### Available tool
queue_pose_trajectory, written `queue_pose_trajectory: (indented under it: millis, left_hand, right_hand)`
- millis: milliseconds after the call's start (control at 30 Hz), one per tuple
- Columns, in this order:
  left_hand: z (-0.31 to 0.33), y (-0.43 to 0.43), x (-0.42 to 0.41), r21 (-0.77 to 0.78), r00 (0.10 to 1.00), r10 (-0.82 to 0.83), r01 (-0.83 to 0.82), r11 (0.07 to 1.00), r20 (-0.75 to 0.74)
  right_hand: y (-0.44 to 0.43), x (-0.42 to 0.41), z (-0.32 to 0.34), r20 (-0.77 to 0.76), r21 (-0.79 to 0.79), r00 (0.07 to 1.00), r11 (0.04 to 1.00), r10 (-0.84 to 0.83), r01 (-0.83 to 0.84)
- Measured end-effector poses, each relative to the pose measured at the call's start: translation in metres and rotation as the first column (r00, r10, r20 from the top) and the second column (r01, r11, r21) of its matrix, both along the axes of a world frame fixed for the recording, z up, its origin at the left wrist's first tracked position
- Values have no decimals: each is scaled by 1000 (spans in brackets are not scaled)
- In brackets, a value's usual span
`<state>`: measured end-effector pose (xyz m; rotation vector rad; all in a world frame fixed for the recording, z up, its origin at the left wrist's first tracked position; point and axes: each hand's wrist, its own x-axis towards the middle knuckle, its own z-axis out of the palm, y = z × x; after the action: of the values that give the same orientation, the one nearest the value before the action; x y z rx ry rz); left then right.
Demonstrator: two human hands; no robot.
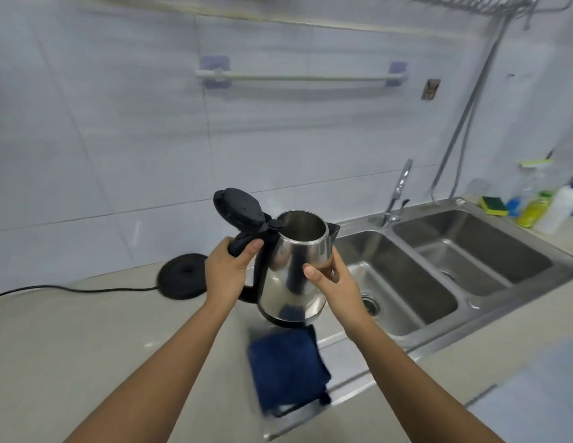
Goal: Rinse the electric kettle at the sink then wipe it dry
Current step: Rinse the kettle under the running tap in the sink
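A stainless-steel electric kettle (pixel 290 273) with a black handle hangs in the air above the counter, just left of the sink. Its black lid (pixel 240 208) stands flipped open and the inside looks empty. My left hand (pixel 226 270) is wrapped around the handle. My right hand (pixel 334 278) cups the steel body on its right side, thumb on the front. A folded dark blue cloth (pixel 286 369) lies on the sink's drainboard directly below the kettle. The double steel sink (pixel 403 241) lies to the right, with its tap (pixel 398 190) behind the divider.
The kettle's black base (pixel 183 279) sits on the beige counter at the left, its cord running off to the left. A yellow-green sponge (pixel 493 206) and several bottles (pixel 534 209) stand behind the right basin. A towel rail (pixel 298 77) is fixed on the tiled wall.
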<state>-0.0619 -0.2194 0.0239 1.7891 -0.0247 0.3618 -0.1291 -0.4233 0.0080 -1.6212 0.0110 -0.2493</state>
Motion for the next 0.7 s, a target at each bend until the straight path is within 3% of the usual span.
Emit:
queue_pose_trajectory:
  millis: [367,700]
  left_hand:
    - [-39,-210,40,-39,989,-31,25,999,-145]
    - [-63,-285,80,0,973,-5,5,1000,-229]
  right_hand:
    - [-207,29,-22,-94,-3,996,1000,-6,6]
    - [-285,77,-55,-194,20,980,999,44,-40]
